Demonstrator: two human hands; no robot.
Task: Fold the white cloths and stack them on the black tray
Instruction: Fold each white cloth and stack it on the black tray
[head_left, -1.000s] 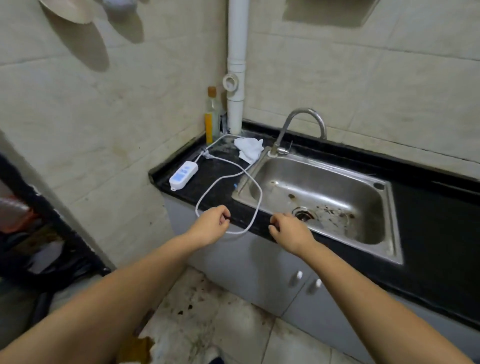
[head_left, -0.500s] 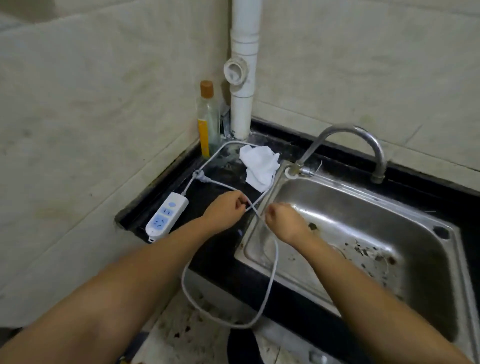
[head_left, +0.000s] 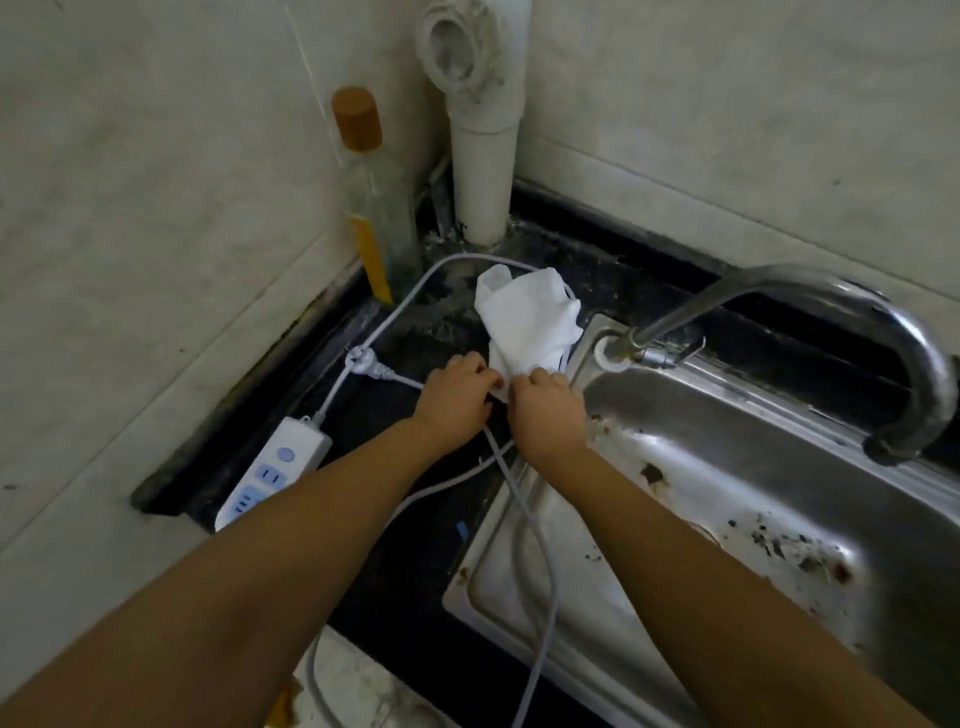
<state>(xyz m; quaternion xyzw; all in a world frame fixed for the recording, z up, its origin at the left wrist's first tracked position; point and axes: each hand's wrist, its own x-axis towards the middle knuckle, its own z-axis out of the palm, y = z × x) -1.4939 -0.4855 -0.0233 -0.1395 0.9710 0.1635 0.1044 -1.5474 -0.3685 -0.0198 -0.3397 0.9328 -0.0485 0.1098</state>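
Observation:
A crumpled white cloth (head_left: 527, 317) lies on the black counter (head_left: 395, 499) in the corner, just left of the sink. My left hand (head_left: 457, 395) and my right hand (head_left: 545, 408) sit side by side at the cloth's near edge, fingers curled and pinching it. The cloth's far part rests on a loop of white cable. No black tray is in view.
A white power strip (head_left: 272, 470) lies at the counter's left, its cable (head_left: 535, 525) trailing under my hands and over the front edge. A glass bottle (head_left: 382, 218) and a white drain pipe (head_left: 480, 156) stand in the corner. The steel sink (head_left: 753, 499) and its faucet (head_left: 831, 301) are on the right.
I have come closer to the counter. Both hands moved forward from the cable to the white cloth and closed on its near edge.

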